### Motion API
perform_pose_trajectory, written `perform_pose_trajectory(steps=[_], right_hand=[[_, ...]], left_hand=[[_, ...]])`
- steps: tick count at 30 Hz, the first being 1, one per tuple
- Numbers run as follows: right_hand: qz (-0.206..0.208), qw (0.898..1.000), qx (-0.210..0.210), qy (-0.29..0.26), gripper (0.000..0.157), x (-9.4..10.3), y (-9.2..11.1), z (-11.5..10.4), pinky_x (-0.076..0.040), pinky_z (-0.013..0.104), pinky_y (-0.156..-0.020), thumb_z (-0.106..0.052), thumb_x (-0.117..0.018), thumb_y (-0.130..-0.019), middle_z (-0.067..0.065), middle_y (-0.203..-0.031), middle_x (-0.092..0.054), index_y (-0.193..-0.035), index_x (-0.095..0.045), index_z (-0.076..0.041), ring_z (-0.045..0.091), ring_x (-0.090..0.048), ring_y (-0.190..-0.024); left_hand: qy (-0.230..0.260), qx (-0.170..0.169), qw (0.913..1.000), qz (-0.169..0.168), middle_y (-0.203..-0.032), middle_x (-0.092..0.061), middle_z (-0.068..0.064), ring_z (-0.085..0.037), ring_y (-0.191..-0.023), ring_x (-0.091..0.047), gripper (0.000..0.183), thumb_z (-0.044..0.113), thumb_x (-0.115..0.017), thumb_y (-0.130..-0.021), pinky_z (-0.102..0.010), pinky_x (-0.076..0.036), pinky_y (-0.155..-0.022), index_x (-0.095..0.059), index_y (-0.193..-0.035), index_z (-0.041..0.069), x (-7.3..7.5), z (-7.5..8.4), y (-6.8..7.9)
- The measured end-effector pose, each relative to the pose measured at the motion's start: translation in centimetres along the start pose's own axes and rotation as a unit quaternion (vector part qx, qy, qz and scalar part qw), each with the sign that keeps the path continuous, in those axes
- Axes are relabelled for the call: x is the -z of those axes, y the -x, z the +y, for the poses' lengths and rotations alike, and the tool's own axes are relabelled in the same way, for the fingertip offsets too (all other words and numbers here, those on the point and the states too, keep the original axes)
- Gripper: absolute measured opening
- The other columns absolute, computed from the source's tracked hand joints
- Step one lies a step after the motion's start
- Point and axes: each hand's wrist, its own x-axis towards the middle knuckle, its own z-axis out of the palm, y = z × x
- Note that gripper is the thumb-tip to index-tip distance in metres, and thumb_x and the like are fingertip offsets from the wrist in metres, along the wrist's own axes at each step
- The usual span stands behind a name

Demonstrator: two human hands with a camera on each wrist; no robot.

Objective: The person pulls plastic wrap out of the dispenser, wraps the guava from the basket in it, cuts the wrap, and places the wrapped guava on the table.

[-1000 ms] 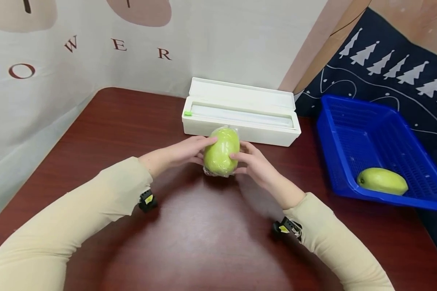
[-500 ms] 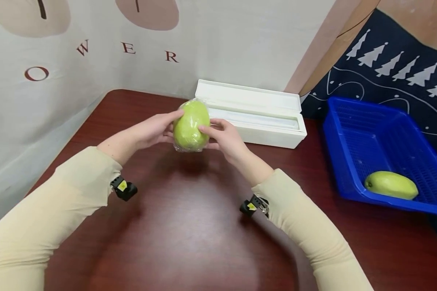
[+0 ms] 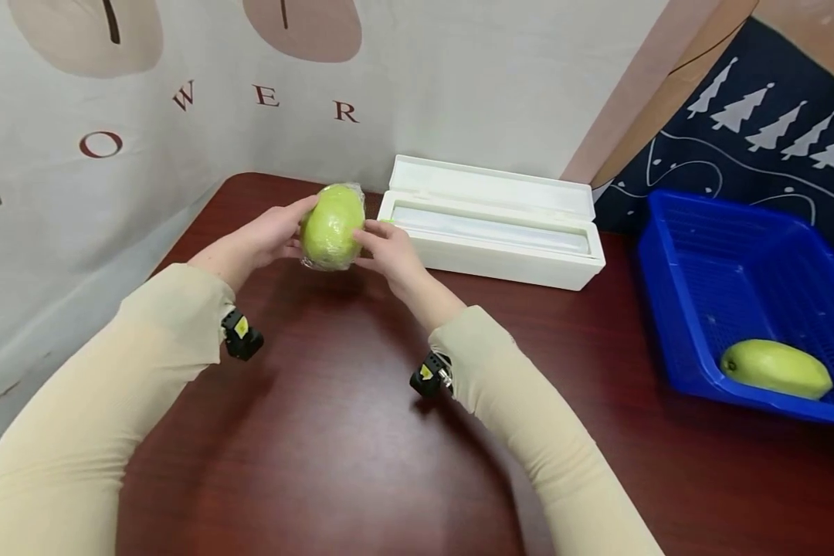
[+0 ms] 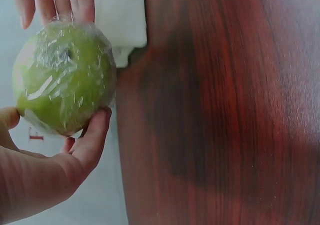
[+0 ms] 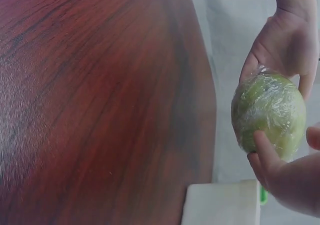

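A rounded, yellow-green fruit (image 3: 332, 226) wrapped in clear, glossy plastic film (image 4: 49, 87) is held over the far left part of the table, just left of a long white box, and appears raised off the surface. The left hand (image 3: 272, 234) grips its left side, thumb toward the near face and fingers curled around it; the right hand (image 3: 393, 252) holds the opposite side between thumb and fingers. The wrist views show creased film gathered over one end of the fruit.

To handle it well, I would keep the grip light and even on both sides, turn the fruit slowly, and smooth the loose folds with the thumb pads, since hard pulling could tear or lift the thin film. Whether any gap remains underneath, I cannot tell.

Beside the right hand stands the long white box (image 3: 503, 259), its lid (image 3: 493, 185) tipped back and a pale roll (image 3: 489, 226) lying in its slot. Farther right, a blue plastic basket (image 3: 677, 324) holds an unwrapped, elongated green fruit (image 3: 777, 368).

The reddish-brown wood-grain table (image 3: 320, 432) is shiny, with glare and arm shadows across it. Behind hang a pale lettered sheet (image 3: 445, 85) and a navy cloth with white trees (image 3: 709, 166).
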Motion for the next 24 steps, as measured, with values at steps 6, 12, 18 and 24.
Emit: perform_pose_trajectory(steps=[6,12,18,24], right_hand=[[-0.022,0.999,-0.028,-0.018,0.048,-0.3,-0.7,1.0,-0.046,0.037,-0.100,-0.006,-0.046,-0.096,0.014,-0.145,-0.039,-0.142,-0.033,0.001,0.025,-0.044,-0.131],[-0.033,0.999,-0.037,-0.019,0.048,0.0,-1.3,1.8,-0.043,0.040,-0.103,-0.004,-0.045,-0.096,0.019,-0.143,-0.041,-0.141,-0.033,0.005,0.029,-0.041,-0.132],[-0.054,0.997,-0.061,0.004,0.052,0.3,-1.8,2.5,-0.041,0.039,-0.105,-0.005,-0.047,-0.095,0.018,-0.146,-0.036,-0.143,-0.029,0.005,0.029,-0.036,-0.135],[-0.059,0.996,-0.060,0.035,0.058,0.5,-1.8,2.6,-0.040,0.039,-0.105,-0.009,-0.051,-0.094,0.016,-0.149,-0.033,-0.145,-0.026,0.002,0.026,-0.035,-0.136]], left_hand=[[-0.020,0.026,0.9991,0.025,-0.147,-0.021,-0.023,-0.027,-0.123,-0.036,0.078,0.055,-0.016,-0.096,-0.043,-0.033,-0.110,-0.013,-0.147,-0.005,-0.1,-0.7,-1.1],[-0.023,0.049,0.9983,0.019,-0.150,-0.018,-0.024,-0.032,-0.132,-0.033,0.076,0.052,-0.015,-0.097,-0.044,-0.033,-0.110,-0.008,-0.147,-0.005,-0.7,-1.2,-1.8],[-0.038,0.061,0.9972,0.022,-0.150,-0.018,-0.026,-0.035,-0.135,-0.030,0.075,0.049,-0.016,-0.098,-0.045,-0.033,-0.110,-0.009,-0.146,-0.007,-1.1,-1.7,-2.3],[-0.070,0.047,0.9945,0.063,-0.143,-0.029,-0.026,-0.030,-0.125,-0.039,0.073,0.048,-0.020,-0.097,-0.041,-0.038,-0.106,-0.023,-0.142,-0.010,-1.4,-1.8,-2.2]])
